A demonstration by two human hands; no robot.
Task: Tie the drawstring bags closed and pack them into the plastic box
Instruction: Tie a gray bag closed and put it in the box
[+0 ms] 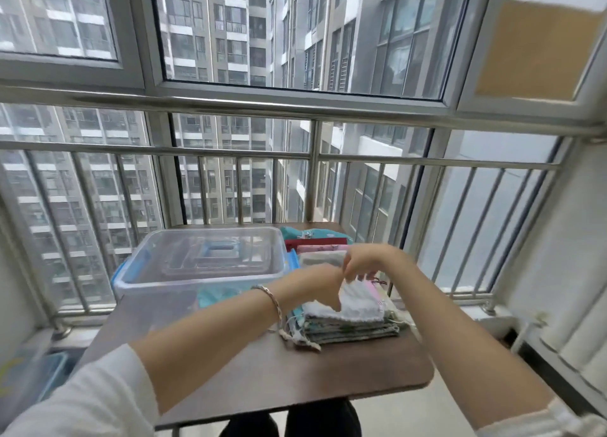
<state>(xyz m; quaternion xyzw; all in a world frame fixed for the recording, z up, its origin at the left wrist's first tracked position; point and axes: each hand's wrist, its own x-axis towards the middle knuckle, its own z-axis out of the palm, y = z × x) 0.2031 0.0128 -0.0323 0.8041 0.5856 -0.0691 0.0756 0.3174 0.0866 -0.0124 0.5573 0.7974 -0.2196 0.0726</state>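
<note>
A clear plastic box (197, 282) with blue clips stands at the left of the small brown table (249, 371), its lid resting on top. To its right lies a stack of flat drawstring bags (348, 328); a white bag (358, 302) is lifted at one edge above the stack. My left hand (323, 284) and my right hand (359, 261) meet over that white bag and both pinch its top edge. The image is blurred, so the cords are hard to make out. More bags (315, 242) in teal, red and pink lie behind the hands.
A metal railing (312, 160) and large windows run along the far side of the table. A blue bin (49, 374) sits on the floor at the left. A white wall and radiator-like panel (565, 321) stand at the right.
</note>
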